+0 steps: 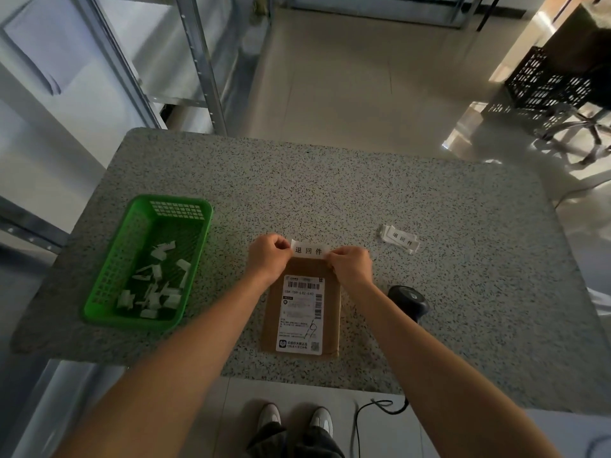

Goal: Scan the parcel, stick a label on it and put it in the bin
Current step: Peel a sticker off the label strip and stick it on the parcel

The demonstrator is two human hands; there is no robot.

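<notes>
A flat brown parcel (332,312) with a white shipping label (301,314) lies on the speckled table (330,193), near its front edge. Just above the parcel's far end, both hands hold a small white label (309,250) printed with black characters. My left hand (267,257) pinches its left end and my right hand (350,267) pinches its right end. The label's lower edge sits at the parcel's far edge; I cannot tell whether they touch. A black scanner (409,300) rests on the table to the right of the parcel, partly hidden by my right forearm.
A green plastic basket (109,279) holding several white paper scraps stands at the table's left. A small stack of spare labels (400,239) lies at the right. A black cable (373,408) hangs off the front edge. A black crate (542,81) and metal shelving (198,61) stand beyond.
</notes>
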